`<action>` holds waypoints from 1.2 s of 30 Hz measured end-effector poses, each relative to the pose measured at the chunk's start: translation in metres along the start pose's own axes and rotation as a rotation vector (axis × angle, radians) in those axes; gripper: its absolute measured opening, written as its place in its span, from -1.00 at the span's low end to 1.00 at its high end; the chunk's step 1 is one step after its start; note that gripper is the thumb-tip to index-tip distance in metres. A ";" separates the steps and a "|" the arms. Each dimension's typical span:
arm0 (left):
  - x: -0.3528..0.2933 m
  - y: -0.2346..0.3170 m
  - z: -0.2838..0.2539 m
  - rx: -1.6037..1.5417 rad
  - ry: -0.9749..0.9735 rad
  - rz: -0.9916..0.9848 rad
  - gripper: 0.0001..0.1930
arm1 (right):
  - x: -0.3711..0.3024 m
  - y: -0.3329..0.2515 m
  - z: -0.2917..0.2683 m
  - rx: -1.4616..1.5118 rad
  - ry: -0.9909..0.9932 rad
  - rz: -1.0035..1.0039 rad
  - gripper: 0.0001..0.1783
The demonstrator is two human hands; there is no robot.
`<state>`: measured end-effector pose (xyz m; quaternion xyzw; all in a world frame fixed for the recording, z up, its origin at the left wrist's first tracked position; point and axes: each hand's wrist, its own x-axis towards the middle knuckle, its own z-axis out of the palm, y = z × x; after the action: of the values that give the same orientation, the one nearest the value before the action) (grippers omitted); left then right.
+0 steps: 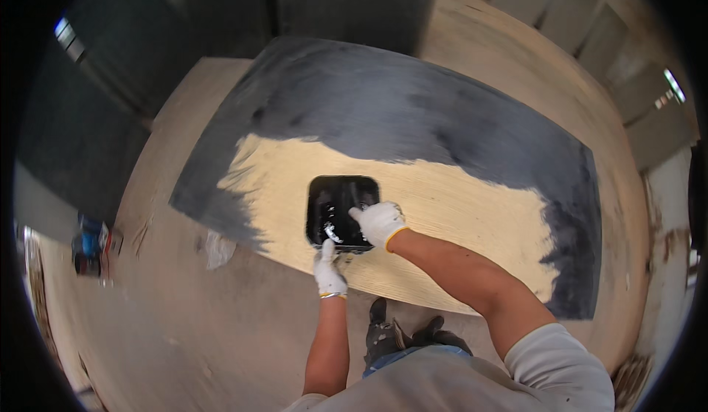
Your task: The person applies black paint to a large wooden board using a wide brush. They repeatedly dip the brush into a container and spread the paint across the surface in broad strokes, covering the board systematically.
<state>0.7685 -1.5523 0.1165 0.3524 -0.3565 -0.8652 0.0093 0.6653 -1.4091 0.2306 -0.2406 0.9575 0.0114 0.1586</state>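
Observation:
Both my hands wear white knitted gloves with yellow-edged cuffs. A square black tray (323, 198) with rounded corners has a glossy dark liquid in it. It is over the near middle of a large board (442, 213), partly coated dark grey and partly bare pale yellow. My left hand (331, 273) grips the tray's near edge, its thumb laid over the rim. My right hand (380, 224) is closed at the tray's right side, one digit pointing left over the inside. What that hand grips is hidden beneath the glove.
Dark panels (221, 14) stand along the far left, and grey slabs (571, 3) lean at the far right. Crumpled clear plastic (219, 250) lies on the floor beside the board. A blue and black object (88, 246) sits at the left. My shoes (378, 311) are near the board's front edge.

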 end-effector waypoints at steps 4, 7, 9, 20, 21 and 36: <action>0.015 0.013 -0.023 0.030 -0.047 0.115 -0.61 | -0.053 0.005 -0.043 0.152 -0.093 0.170 -0.38; 0.029 0.029 -0.034 0.006 -0.055 0.127 -0.57 | -0.109 0.068 -0.013 0.407 0.076 0.286 -0.34; 0.035 0.042 -0.041 0.036 -0.053 0.136 -0.56 | -0.150 0.118 0.024 0.562 0.146 0.419 -0.32; 0.031 0.028 -0.101 0.222 -0.059 0.094 -0.26 | -0.263 0.228 0.230 0.751 -0.114 0.899 -0.30; 0.027 0.011 -0.097 0.278 0.083 0.046 -0.24 | -0.254 0.246 0.228 0.756 -0.097 0.907 -0.31; 0.061 -0.234 -0.064 1.990 0.824 -0.055 -0.41 | -0.380 0.447 0.290 0.705 0.167 1.184 -0.26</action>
<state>0.8171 -1.4327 -0.0981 0.4740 -0.8616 -0.0016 -0.1815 0.8614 -0.8114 0.0483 0.3882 0.8832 -0.2342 0.1202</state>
